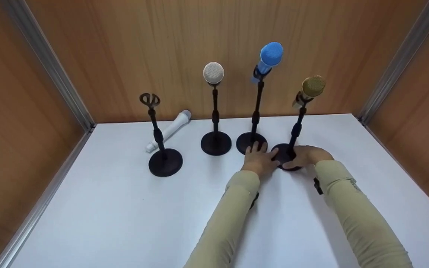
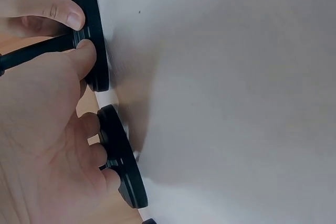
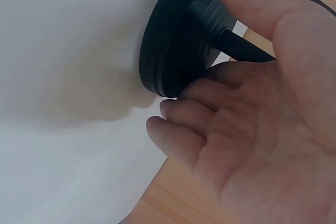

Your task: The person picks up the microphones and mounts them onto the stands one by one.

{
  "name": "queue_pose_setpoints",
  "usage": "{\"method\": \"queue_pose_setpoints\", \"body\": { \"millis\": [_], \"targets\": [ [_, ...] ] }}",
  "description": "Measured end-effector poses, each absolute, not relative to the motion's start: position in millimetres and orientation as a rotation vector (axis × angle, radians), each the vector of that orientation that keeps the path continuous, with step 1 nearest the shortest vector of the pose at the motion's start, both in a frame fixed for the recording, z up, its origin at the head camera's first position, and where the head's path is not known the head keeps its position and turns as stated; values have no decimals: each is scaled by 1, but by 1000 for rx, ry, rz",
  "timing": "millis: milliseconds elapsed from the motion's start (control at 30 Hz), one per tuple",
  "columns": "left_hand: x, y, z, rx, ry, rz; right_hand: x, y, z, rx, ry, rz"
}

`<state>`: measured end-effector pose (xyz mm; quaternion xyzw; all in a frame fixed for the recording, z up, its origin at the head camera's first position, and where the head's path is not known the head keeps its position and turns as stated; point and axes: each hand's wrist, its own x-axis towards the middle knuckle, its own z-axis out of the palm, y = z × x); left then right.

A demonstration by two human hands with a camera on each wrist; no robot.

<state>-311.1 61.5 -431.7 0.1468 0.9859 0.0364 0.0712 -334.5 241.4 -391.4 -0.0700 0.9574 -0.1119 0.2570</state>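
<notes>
My left hand [image 1: 261, 162] lies spread between two black round-based microphone stands. Its thumb and index finger touch the base of the right stand [image 1: 296, 130], while its other fingertips rest on the base of the neighbouring stand [image 2: 123, 158]. From the other side my right hand [image 1: 304, 155] grips the right stand's base [image 3: 173, 40], thumb on top and fingers round the edge; its last two fingers are loose. A gold microphone [image 1: 313, 87] sits tilted in the right stand's clip. The neighbouring stand carries a blue microphone [image 1: 271, 55].
Further left, a stand [image 1: 215, 111] bears a white microphone [image 1: 213, 72]. At the far left is a stand [image 1: 165, 162] with a bare clip, and behind it a white microphone [image 1: 175, 124] lies on the white table [image 1: 106, 208]. Wood-grain panels [image 1: 143, 44] enclose the back and sides.
</notes>
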Motion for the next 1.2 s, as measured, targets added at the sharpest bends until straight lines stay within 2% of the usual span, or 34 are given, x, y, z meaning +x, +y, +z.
{"method": "queue_pose_setpoints", "body": {
  "millis": [467,700,933,1200],
  "targets": [
    [-307,63,-437,465,2978,72,-327,250,-401,-256,2598,-320],
    [-308,48,-426,449,2983,159,-316,238,-380,-341,2571,-232],
    [-302,14,-415,446,3020,285,-306,222,-356,-460,2582,-161],
    [-281,-51,-405,381,3008,493,-309,210,-360,-560,2693,-273]
  ]
}}
